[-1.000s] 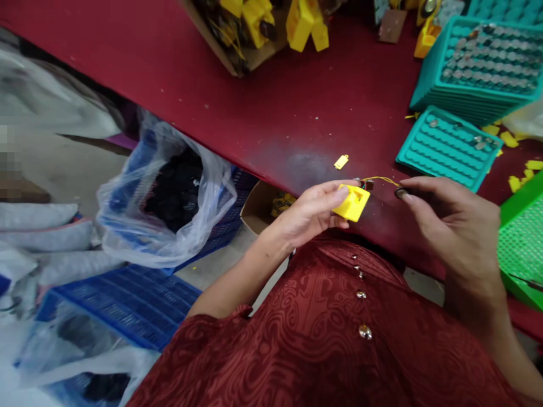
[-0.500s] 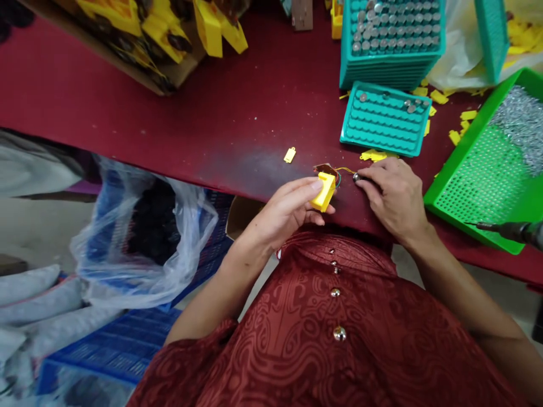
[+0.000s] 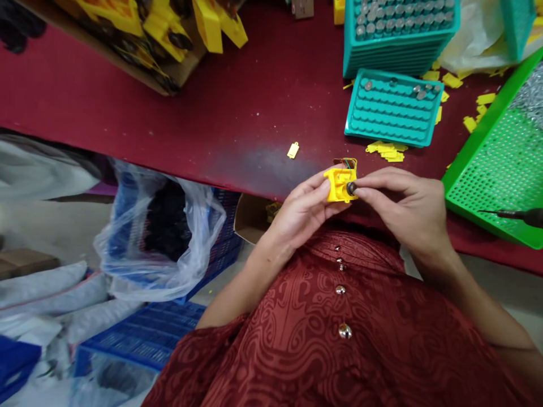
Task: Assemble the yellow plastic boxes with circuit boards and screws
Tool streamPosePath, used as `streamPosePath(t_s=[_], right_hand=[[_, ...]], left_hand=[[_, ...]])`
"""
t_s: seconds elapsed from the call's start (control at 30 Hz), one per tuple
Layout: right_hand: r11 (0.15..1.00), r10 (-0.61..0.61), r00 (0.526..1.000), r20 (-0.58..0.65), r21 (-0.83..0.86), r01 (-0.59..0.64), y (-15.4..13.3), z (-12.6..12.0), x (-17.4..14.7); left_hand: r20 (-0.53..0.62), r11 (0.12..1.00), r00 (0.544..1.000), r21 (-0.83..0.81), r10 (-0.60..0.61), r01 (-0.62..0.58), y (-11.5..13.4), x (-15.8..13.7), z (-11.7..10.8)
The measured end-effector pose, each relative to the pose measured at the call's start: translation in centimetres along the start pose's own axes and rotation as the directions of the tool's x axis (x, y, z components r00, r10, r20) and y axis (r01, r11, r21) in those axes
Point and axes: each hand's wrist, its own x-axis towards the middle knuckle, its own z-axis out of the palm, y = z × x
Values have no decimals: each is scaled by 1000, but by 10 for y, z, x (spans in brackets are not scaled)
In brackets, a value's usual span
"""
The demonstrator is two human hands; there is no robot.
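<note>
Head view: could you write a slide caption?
Left hand holds a yellow housing; right hand pinches a dark round part at its open side.

No readable text, no legible labels, no brands, numbers or signs

Right of centre, the left hand (image 3: 311,204) hides part of the yellow case (image 3: 336,191). The right edge cuts off the green basket (image 3: 492,164) and dark tool (image 3: 530,216); the top edge crops the upper-left cardboard box (image 3: 189,66).

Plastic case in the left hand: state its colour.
The case is yellow, shown in the head view.
</note>
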Motion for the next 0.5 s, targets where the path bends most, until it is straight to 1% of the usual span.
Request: streamPosePath(t_s=[0.1, 0.17, 0.23, 0.37, 0.5], right_hand=[[984, -115, 993, -17, -137, 111, 5, 4, -5], [970, -143, 990, -13, -202, 137, 7, 5, -7], [959, -141, 990, 9, -248, 139, 7, 4, -8], [944, -180, 983, 44, -273, 185, 5, 2, -9], [932, -209, 977, 44, -293, 213, 4, 4, -10]], left_hand=[[16, 999, 999, 30, 40, -41, -4, -1, -1], [25, 997, 998, 49, 57, -58, -6, -1, -2], [23, 995, 998, 81, 61, -63, -7, -2, -3], [13, 988, 998, 135, 67, -68, -9, -3, -3], [31, 985, 996, 152, 82, -86, -9, -6, 3]])
